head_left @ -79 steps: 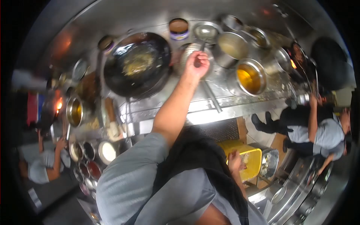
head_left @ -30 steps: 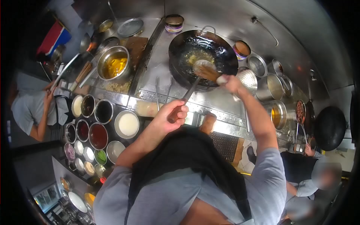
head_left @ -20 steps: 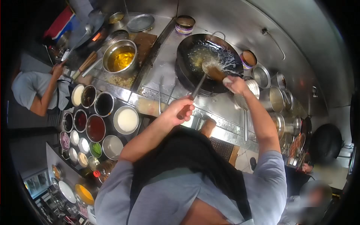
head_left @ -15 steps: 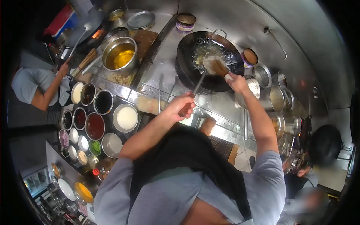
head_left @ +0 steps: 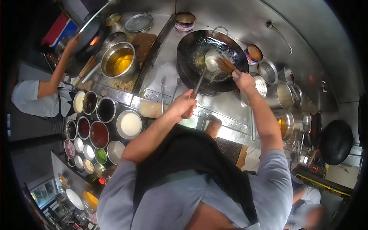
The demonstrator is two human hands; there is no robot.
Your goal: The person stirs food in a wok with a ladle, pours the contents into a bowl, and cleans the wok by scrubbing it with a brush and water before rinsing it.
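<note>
L hand (head_left: 184,105) is clenched round the lower end of the ladle (head_left: 201,78) handle, and the ladle bowl sits inside the wok (head_left: 190,48), over the wet food at centre. R hand (head_left: 243,80) grips a brush (head_left: 225,65) at the wok's right rim, bristles touching the ladle bowl. The wok stands on the steel range, w/ an oil pot (head_left: 118,61) well to its left, a strainer (head_left: 257,87) just beside the R hand, and sauce bowls (head_left: 99,134) near the L elbow.

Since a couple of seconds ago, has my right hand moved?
Yes. The right hand was low, well away from the wok; now it is up at the wok's right rim, holding a brush.
</note>
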